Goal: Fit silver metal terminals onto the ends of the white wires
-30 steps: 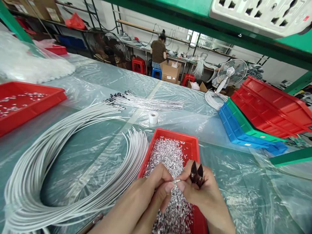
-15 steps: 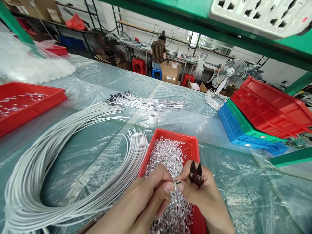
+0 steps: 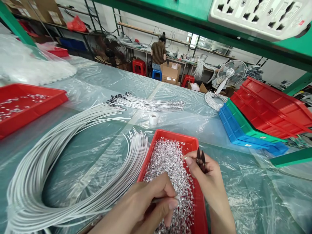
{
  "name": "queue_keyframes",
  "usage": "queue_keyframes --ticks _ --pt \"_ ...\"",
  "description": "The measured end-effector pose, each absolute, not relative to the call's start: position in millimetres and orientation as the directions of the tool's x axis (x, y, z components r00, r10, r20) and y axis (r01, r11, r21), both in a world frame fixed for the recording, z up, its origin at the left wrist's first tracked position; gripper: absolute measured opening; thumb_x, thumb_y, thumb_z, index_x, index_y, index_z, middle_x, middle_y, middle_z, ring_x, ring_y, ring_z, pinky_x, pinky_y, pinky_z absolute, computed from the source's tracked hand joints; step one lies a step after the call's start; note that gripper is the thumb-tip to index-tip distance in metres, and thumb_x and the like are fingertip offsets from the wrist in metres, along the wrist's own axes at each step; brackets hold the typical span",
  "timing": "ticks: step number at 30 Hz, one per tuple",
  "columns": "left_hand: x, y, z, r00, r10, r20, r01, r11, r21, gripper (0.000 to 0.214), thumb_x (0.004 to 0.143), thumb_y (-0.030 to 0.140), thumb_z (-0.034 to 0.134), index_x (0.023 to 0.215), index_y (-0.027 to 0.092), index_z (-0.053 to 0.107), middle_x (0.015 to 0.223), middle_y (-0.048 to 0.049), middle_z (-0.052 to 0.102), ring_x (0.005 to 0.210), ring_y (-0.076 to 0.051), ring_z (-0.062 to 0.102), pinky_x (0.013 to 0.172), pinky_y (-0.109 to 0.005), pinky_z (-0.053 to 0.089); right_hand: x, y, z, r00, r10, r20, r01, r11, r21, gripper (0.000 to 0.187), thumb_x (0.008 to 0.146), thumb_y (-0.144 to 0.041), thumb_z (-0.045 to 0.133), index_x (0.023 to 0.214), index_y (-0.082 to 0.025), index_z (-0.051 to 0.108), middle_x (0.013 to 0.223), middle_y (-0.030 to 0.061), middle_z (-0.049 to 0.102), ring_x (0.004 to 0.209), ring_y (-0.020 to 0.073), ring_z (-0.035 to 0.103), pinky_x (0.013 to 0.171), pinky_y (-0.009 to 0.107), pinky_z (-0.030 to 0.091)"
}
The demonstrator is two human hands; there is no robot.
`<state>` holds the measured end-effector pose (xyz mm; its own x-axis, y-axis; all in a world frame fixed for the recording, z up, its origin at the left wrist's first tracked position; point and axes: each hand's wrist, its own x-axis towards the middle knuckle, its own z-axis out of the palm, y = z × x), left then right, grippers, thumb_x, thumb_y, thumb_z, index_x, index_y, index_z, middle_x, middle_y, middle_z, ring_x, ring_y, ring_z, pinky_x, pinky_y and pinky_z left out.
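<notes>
My left hand point(image 3: 148, 204) pinches the end of a thin white wire point(image 3: 168, 198) over the near part of a red tray point(image 3: 170, 134) filled with small silver metal terminals point(image 3: 168, 162). My right hand point(image 3: 207, 178) is closed around a small dark-bladed pair of snips point(image 3: 201, 158), with its forefinger reaching over the terminals at the tray's right side. The two hands are apart. A large looped bundle of white wires point(image 3: 60, 162) lies on the plastic-covered table to the left of the tray.
Another red tray point(image 3: 29, 110) with a few terminals sits at far left. A small roll of white tape point(image 3: 153, 118) and a second wire bundle point(image 3: 146, 103) lie beyond. Stacked blue, green and red trays point(image 3: 255, 120) lean at right. A person stands far back.
The hands were together at the wire's tip; now my right hand has moved up and away over the terminals, while my left hand has dropped slightly with the wire.
</notes>
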<state>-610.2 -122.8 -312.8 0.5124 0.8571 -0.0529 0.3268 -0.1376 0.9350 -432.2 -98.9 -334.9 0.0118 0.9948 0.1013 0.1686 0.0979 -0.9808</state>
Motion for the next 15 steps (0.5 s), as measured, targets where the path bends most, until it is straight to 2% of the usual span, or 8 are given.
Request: queue_keyframes --ticks 4,8,12,15 --pt "-613 -120 -318 0.56 0.828 0.01 0.337 -0.239 0.911 0.025 0.095 0.033 0.038 0.075 0.022 0.049 0.062 0.0033 0.065 0.054 -0.011 0.058 0.045 -0.021 0.035 -427 -94 -338 0.107 0.978 0.18 0.237 0.151 -0.96 0.029 0.085 -0.031 0.06 0.063 -0.019 0.047 0.055 -0.0071 0.03 0.05 0.0096 0.023 0.045 0.023 0.02" --pt "-613 -119 -323 0.551 0.83 0.091 0.384 -0.349 0.855 0.022 0.094 0.029 0.04 0.077 0.022 0.053 0.062 0.0045 0.061 0.055 -0.011 0.058 0.047 -0.02 0.039 -425 -95 -339 0.135 0.961 0.242 0.228 0.208 -0.951 0.012 0.081 -0.025 0.066 0.076 -0.021 0.056 0.055 -0.0093 0.027 0.048 0.0087 0.02 0.044 0.02 0.019" --pt "-612 -120 -321 0.467 0.862 0.196 0.401 -0.404 0.822 0.018 0.093 0.025 0.042 0.077 0.022 0.051 0.06 0.0066 0.06 0.05 -0.009 0.055 0.046 -0.018 0.039 -426 -106 -333 0.014 0.953 0.302 0.26 0.288 -0.921 0.008 0.083 -0.021 0.063 0.08 -0.026 0.059 0.057 -0.0085 0.039 0.048 0.0083 0.033 0.043 0.018 0.026" --pt "-611 -120 -318 0.429 0.866 0.255 0.343 -0.417 0.842 0.015 0.093 0.022 0.043 0.079 0.022 0.049 0.062 0.0074 0.063 0.051 -0.008 0.057 0.047 -0.016 0.042 -432 -118 -329 -0.087 0.896 0.436 0.303 0.44 -0.845 0.016 0.08 -0.013 0.062 0.083 -0.029 0.06 0.053 -0.0105 0.04 0.042 0.0067 0.033 0.038 0.018 0.025"
